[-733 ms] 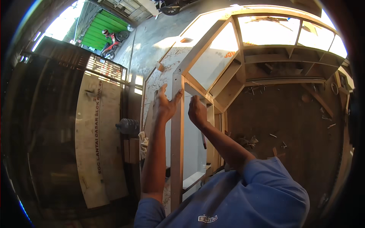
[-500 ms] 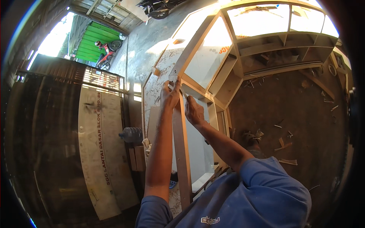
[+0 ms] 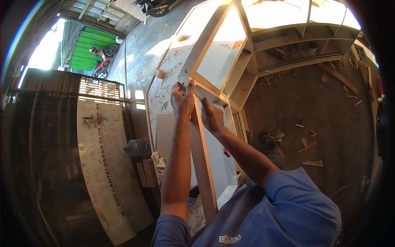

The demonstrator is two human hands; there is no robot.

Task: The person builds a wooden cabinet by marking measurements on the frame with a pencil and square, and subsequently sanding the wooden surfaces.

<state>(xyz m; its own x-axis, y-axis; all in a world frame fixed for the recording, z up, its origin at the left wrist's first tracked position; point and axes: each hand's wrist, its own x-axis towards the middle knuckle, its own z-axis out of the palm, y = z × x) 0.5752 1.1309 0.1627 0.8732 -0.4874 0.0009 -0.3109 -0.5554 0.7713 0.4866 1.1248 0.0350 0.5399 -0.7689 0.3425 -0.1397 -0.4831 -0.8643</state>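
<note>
A long wooden rail (image 3: 201, 164) runs away from my body and meets another board at an angled joint of a large wooden frame (image 3: 204, 43). My left hand (image 3: 183, 101) is closed round the rail just short of that joint, a finger lying along its top. Close by on the rail's right side, my right hand (image 3: 212, 116) is curled shut beside the inner edge. Whatever its fingers hold is too small and shaded to name. A pale panel (image 3: 220, 55) lies below the frame's opening.
Shelf compartments (image 3: 296, 45) curve off to the far right. Wood offcuts (image 3: 306, 146) litter the dark floor on the right. Left of the frame are a plastic water jug (image 3: 139, 147), a cloth (image 3: 158, 164) and a leaning board (image 3: 101, 164). A red motorcycle (image 3: 102, 59) stands far left.
The whole view has shifted slightly, with the surroundings moving left in the picture. Both hands stay by the joint, and the right hand sits a little farther from the rail's edge.
</note>
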